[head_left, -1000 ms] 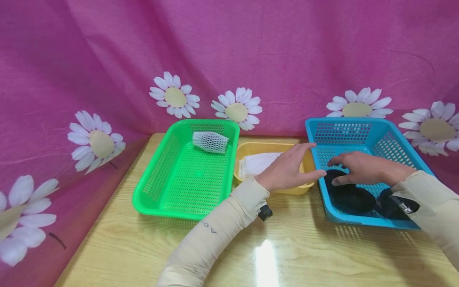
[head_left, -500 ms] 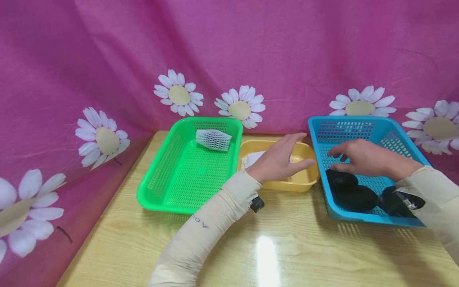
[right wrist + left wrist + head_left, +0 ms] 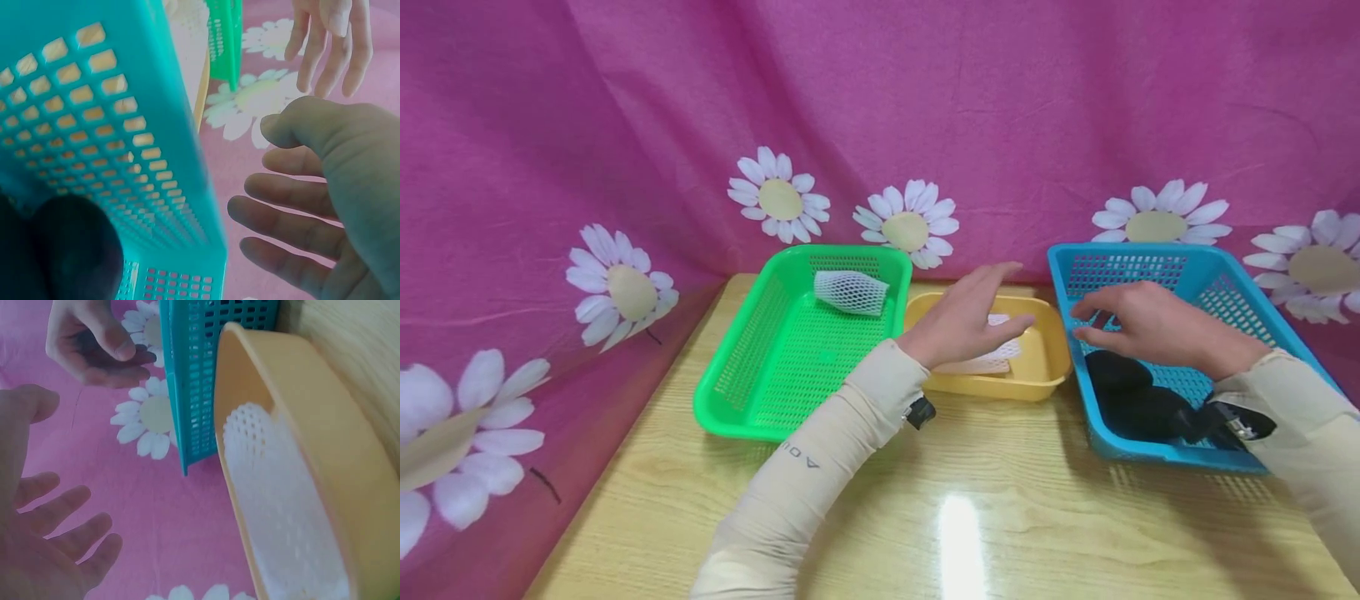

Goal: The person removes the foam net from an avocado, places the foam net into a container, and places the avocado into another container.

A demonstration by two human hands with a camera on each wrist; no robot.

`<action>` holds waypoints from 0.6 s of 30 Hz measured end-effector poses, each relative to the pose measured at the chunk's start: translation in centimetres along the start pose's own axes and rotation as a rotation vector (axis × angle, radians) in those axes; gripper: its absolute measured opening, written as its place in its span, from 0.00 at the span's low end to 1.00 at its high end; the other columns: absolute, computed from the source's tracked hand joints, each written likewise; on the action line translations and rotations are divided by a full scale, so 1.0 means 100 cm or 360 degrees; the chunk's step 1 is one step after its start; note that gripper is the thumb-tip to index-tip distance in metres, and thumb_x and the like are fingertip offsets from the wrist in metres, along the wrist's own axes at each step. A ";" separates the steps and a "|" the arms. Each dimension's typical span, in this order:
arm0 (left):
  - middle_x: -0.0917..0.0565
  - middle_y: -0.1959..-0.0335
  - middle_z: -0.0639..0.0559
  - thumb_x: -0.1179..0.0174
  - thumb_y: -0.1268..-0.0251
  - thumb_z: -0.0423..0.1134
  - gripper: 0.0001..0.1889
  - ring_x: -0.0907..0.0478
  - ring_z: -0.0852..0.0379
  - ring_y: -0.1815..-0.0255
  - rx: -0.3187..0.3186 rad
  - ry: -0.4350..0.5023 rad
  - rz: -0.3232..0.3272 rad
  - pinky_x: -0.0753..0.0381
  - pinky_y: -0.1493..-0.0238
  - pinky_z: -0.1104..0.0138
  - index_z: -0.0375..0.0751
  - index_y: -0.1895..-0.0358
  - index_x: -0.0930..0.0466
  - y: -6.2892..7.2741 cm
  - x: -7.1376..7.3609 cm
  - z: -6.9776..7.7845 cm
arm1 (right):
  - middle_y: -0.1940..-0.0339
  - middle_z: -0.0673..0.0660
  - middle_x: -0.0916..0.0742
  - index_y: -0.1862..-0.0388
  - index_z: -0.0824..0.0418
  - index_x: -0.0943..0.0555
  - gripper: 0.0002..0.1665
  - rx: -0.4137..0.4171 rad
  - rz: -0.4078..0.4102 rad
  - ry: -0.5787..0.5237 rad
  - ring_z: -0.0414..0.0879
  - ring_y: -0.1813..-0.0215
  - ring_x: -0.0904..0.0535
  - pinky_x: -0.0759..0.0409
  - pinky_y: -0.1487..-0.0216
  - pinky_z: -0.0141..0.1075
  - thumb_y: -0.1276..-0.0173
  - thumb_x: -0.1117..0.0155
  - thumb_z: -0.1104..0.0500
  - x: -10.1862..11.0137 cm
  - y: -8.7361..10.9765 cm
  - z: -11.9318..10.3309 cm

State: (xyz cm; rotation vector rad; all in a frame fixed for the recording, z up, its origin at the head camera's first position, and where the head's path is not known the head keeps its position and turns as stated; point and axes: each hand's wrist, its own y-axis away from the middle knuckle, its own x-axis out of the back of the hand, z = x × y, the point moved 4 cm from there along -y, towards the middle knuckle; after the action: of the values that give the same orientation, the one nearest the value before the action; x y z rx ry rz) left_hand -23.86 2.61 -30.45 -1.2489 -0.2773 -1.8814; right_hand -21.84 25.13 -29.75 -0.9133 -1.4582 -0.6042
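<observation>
My left hand (image 3: 962, 321) hovers over the yellow tray (image 3: 1048, 350) with its fingers spread and nothing in them. Beneath it, white foam mesh sleeves (image 3: 1000, 365) lie in the tray, partly hidden by the hand. My right hand (image 3: 1157, 325) hangs over the left part of the blue basket (image 3: 1161, 458). In the right wrist view its fingers (image 3: 287, 225) are loosely bent and hold nothing. Several smooth black oval objects (image 3: 1142, 412) rest below it at the basket's near end; their kind does not show.
At the left stands a green basket (image 3: 715, 417) with one white foam mesh sleeve (image 3: 852, 292) at its back. All three containers sit side by side on a wooden table (image 3: 1015, 500). A pink flowered cloth (image 3: 1000, 125) hangs close behind them.
My right hand has risen from near the black objects toward the blue basket's left rim. My left hand has drifted left and back, uncovering more of the yellow tray's right side.
</observation>
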 end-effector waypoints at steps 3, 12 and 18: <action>0.29 0.23 0.49 0.40 0.26 0.54 0.38 0.31 0.52 0.23 -0.0020 -0.0039 0.0052 0.30 0.21 0.61 0.44 0.20 0.41 0.002 0.008 -0.003 | 0.59 0.52 0.08 0.52 0.60 0.12 0.18 0.0074 0.0061 0.0005 0.43 0.61 0.12 0.12 0.61 0.40 0.39 0.22 0.55 -0.001 -0.002 -0.011; 0.28 0.23 0.49 0.38 0.27 0.53 0.38 0.30 0.51 0.23 -0.0021 -0.0080 0.0107 0.30 0.21 0.60 0.43 0.21 0.40 0.009 0.025 -0.011 | 0.59 0.49 0.09 0.53 0.57 0.11 0.16 0.0243 0.0174 -0.0001 0.36 0.68 0.19 0.17 0.66 0.33 0.40 0.21 0.55 -0.006 -0.006 -0.051; 0.29 0.23 0.48 0.38 0.28 0.53 0.38 0.31 0.52 0.22 0.0017 -0.0063 0.0120 0.30 0.21 0.60 0.41 0.21 0.40 0.012 0.035 -0.017 | 0.57 0.50 0.10 0.50 0.55 0.12 0.17 0.0197 0.0104 -0.0045 0.31 0.69 0.22 0.19 0.67 0.29 0.37 0.23 0.53 -0.009 -0.007 -0.070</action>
State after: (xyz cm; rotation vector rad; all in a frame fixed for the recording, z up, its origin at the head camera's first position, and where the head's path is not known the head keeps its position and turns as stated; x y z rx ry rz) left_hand -24.61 -0.94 -28.65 -1.2735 -0.2574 -1.7904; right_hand -18.51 18.81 -29.76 -0.8718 -1.4687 -0.4489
